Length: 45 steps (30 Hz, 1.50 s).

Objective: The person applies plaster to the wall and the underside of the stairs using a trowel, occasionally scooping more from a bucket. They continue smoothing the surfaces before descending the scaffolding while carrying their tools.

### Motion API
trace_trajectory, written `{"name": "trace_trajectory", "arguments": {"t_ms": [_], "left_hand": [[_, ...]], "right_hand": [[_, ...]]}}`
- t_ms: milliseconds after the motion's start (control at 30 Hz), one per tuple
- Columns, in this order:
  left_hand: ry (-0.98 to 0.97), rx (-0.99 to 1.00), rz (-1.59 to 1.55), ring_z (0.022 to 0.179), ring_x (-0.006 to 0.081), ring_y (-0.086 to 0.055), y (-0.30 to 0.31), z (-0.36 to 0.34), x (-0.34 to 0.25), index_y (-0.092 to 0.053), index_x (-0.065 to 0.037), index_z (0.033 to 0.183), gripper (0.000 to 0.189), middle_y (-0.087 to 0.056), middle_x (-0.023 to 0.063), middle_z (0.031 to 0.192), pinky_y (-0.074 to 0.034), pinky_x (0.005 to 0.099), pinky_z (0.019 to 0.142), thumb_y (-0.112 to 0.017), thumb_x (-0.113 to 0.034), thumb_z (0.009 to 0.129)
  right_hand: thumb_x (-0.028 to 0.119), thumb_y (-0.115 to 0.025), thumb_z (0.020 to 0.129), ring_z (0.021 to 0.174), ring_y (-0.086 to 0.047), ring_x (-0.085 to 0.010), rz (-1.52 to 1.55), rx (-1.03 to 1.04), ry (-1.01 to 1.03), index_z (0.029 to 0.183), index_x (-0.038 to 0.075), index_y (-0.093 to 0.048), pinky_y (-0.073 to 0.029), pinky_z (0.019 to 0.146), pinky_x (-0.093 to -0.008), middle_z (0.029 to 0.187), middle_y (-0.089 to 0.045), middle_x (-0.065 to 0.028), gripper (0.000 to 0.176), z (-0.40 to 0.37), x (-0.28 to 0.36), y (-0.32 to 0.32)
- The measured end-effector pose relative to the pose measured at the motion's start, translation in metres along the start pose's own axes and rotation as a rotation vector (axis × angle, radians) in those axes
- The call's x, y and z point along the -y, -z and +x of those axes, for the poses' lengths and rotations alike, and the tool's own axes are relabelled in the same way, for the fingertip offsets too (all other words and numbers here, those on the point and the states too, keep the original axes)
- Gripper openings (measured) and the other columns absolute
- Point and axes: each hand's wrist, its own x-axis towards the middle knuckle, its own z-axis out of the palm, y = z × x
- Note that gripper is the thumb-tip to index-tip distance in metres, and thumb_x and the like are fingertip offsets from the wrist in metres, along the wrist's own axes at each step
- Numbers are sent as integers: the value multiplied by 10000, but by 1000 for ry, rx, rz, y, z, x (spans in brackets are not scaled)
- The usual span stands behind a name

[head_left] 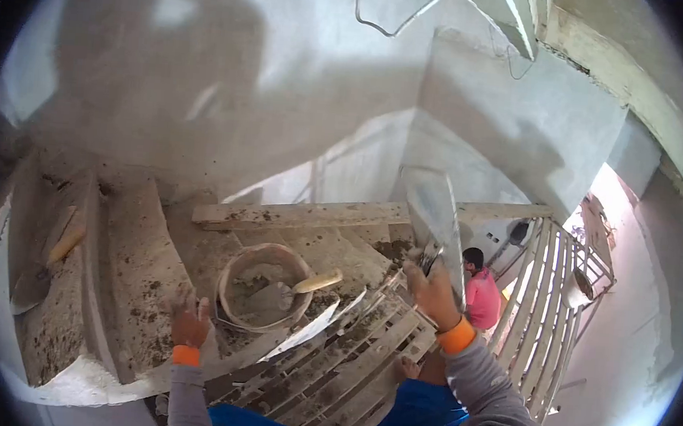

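Note:
My right hand (435, 295) is closed round the handle of a plastering trowel (435, 204), its long flat metal blade raised toward the wall corner. My left hand (190, 323) has its fingers apart and holds nothing; it is at the stair steps, just left of a bucket (226, 284). Grey mortar (262, 275) lies in the bucket. A pointed trowel (318, 281) rests in it, with its wooden handle over the rim. Another wooden-handled trowel (65, 247) lies on the steps at far left.
A long wooden beam (310, 215) runs along the wall (328, 69). Slatted scaffold boards (347, 356) are below me, with more slats (533, 298) at right. A person in a pink shirt (482, 300) is lower down. A small bucket (578, 290) hangs beside the right slats.

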Motion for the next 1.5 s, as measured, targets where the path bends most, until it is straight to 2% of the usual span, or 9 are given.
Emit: {"name": "trace_trajectory", "arguments": {"t_ms": [133, 233, 600, 667, 733, 833, 933, 1033, 1500], "left_hand": [[67, 36, -29, 1368, 251, -250, -4, 1, 6, -446, -28, 1332, 610, -350, 128, 1439, -44, 451, 1158, -303, -490, 960], [64, -39, 41, 1357, 270, -274, -2, -2, -3, -447, -30, 1333, 597, -347, 127, 1443, -64, 455, 1156, -300, -476, 965], [192, 4, 506, 1376, 236, -250, -123, -24, 189, -302, -99, 1438, 551, -287, 93, 1490, -132, 409, 1143, -365, -393, 976], [366, -87, 101, 1322, 233, -344, -105, -23, 138, -331, -97, 1423, 609, -369, 131, 1431, -258, 428, 1065, -317, -488, 957], [518, -211, -305, 1268, 230, -438, -70, -9, 74, -359, -94, 1409, 685, -451, 169, 1372, -384, 448, 988, -268, -584, 939], [466, -44, 371, 1299, 255, -393, -93, -8, 108, -307, -97, 1431, 645, -436, 170, 1382, -292, 461, 1062, -264, -532, 957], [931, -32, -210, 1313, 287, -359, -12, 25, -28, -282, -102, 1440, 559, -378, 156, 1426, -176, 469, 1117, -229, -428, 989], [626, -221, 233, 1301, 294, -372, -62, 3, 43, -282, -108, 1440, 531, -326, 132, 1461, -136, 459, 1132, -201, -389, 998], [713, -34, 154, 1349, 281, -301, -60, 11, 38, -430, -55, 1349, 620, -375, 124, 1434, -137, 433, 1132, -293, -516, 957]], "right_hand": [[147, -560, 924, 562, -527, -93, -312, -39, 254, 1012, 26, -518, -438, 465, -247, 686, -542, -14, 155, 88, -17, 76], [394, -535, 908, 754, -628, -384, -1027, -207, 547, 978, 18, -582, -492, 658, -458, 850, -636, -206, 385, 177, 7, 147], [347, -463, 909, 964, -603, -408, -1552, -540, 482, 1155, 39, -530, -488, 838, -482, 1082, -612, -228, 400, 502, 102, 283], [373, -458, 912, 865, -625, -420, -1565, -576, 677, 1026, 3, -575, -498, 771, -505, 969, -634, -245, 405, 538, 105, 305], [326, -479, 896, 854, -635, -402, -1568, -571, 707, 1012, 17, -600, -511, 775, -485, 972, -643, -224, 352, 561, 111, 319], [249, -479, 869, 899, -630, -390, -1578, -642, 830, 1000, 35, -621, -513, 802, -477, 983, -645, -211, 289, 579, 122, 326], [212, -461, 860, 937, -622, -386, -1422, -738, 704, 984, 38, -633, -504, 822, -484, 994, -644, -213, 275, 636, 118, 353], [185, -439, 856, 959, -617, -385, -1481, -674, 538, 986, 41, -640, -495, 833, -495, 1009, -641, -216, 280, 619, 141, 351], [182, -429, 888, 770, -659, -381, -1507, -777, 799, 951, 68, -607, -547, 670, -483, 884, -667, -181, 221, 619, 138, 330]]}}
